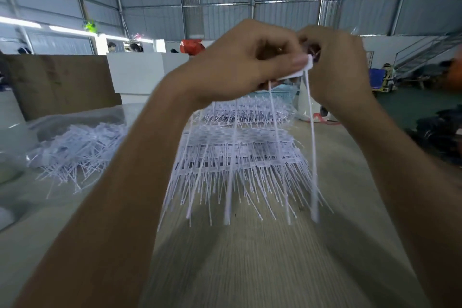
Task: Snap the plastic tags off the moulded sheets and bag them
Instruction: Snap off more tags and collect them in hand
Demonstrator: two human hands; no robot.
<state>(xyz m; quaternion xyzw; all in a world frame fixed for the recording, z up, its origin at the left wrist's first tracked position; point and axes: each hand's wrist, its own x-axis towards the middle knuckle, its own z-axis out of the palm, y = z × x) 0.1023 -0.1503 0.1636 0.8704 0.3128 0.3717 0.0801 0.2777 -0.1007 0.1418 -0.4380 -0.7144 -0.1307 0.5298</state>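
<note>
My left hand (240,62) and my right hand (337,62) are raised close together above the table. Both pinch a small bunch of white plastic tags (303,69), whose thin tails hang down below the fingers. A stack of white moulded sheets (237,147) lies on the table beneath my hands, its long tails fanned toward me. To the left a heap of loose tags (82,147) spills from a clear plastic bag (75,117).
The pale wood-grain table (250,257) stretches toward me. A brown cardboard panel (62,82) and a white box (140,72) stand at the back left. People work in the distance, and dark goods lie at the right edge.
</note>
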